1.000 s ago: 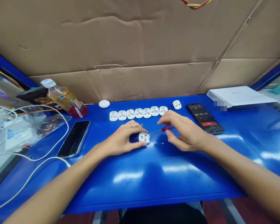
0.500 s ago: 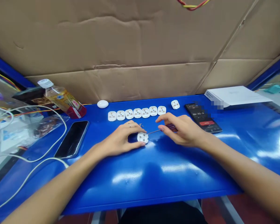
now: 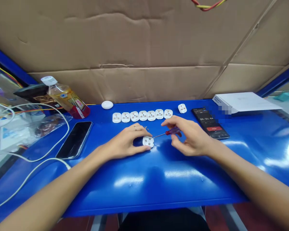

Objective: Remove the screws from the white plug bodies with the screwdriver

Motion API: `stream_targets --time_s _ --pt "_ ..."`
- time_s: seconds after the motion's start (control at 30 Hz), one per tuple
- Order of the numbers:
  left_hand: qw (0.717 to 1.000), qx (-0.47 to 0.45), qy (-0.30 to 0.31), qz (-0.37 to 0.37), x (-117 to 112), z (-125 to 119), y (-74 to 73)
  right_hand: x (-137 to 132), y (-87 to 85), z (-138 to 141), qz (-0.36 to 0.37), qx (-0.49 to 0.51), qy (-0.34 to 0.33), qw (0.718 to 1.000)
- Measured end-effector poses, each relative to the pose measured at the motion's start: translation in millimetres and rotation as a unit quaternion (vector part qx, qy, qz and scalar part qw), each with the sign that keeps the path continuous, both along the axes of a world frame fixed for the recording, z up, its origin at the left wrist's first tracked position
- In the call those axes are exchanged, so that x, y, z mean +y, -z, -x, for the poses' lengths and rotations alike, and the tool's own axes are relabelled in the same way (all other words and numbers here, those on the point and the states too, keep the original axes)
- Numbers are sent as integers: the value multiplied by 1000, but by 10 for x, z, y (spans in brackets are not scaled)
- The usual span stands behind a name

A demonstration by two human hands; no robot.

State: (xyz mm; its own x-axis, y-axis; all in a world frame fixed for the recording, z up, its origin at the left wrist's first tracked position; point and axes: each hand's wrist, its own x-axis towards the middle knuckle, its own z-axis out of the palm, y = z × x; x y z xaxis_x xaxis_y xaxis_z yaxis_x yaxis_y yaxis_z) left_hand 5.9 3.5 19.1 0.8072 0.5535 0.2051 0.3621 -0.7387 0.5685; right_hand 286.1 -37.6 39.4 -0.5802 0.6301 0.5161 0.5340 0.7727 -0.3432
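Observation:
My left hand, a ring on one finger, pinches a small white plastic plug part between thumb and fingers against the blue table. Metal pieces show in its face. My right hand is loosely curled round the red-purple handle of a screwdriver. The screwdriver lies at a low slant, its thin shaft reaching left to the plug part, where the tip meets the upper side. Several small screws lie just beyond my left fingers. Behind them runs a row of similar white plug parts.
Another white part sits apart at the back right, near a phone with a running timer and a white box. To the left are a dark phone, a leaning bottle, white cables and a white oval object.
My right thumb has drawn back from the shaft, and more of the screwdriver's handle shows. My left hand keeps the plug part in place. The view has shifted slightly.

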Motion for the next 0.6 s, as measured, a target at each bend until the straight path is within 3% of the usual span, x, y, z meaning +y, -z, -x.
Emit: stream_targets --time_s 0.2,0.4,0.6 --pt "1000 1 2 9 -3 -3 -16 3 -18 -1 -8 -39 58 998" --pt "1000 -1 1 5 -4 0 -4 -1 -10 15 -2 -2 10 1000" --pt "1000 2 2 9 -9 -1 -14 -1 -10 18 -10 -8 56 998"
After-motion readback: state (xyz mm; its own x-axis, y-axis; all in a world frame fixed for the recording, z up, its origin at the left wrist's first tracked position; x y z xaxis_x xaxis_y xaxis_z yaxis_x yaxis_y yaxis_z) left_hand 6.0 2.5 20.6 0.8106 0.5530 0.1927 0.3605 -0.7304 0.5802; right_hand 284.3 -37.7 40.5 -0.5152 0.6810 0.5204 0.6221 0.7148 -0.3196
